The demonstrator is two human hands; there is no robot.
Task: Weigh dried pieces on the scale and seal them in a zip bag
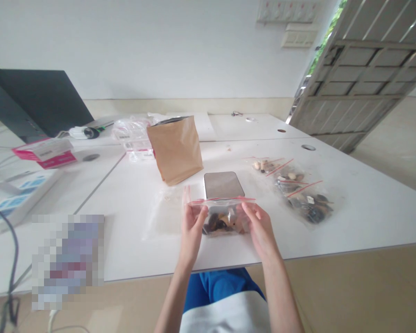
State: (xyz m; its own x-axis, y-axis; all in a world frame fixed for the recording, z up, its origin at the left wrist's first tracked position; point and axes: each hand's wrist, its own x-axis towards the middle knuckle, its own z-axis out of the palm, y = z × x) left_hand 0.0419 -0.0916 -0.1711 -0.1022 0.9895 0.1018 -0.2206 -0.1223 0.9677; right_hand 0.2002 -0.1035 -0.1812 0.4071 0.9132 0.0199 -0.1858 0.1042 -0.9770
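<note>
Both hands hold a small clear zip bag (222,217) with a red seal strip, upright over the near part of the white table (135,203). Dark and tan pebbles fill its bottom. My left hand (191,226) pinches the bag's left side, and my right hand (258,226) pinches its right side. Just behind the bag a small flat scale (223,184) with a shiny top lies on the table. A brown paper bag (176,149) stands open to the left of the scale.
Three filled zip bags (294,187) lie in a row at the right. Empty clear bags (131,129), a pink box (45,152), a laptop (38,101) and white boxes (14,192) sit at the left. A wooden door (360,74) leans at the right.
</note>
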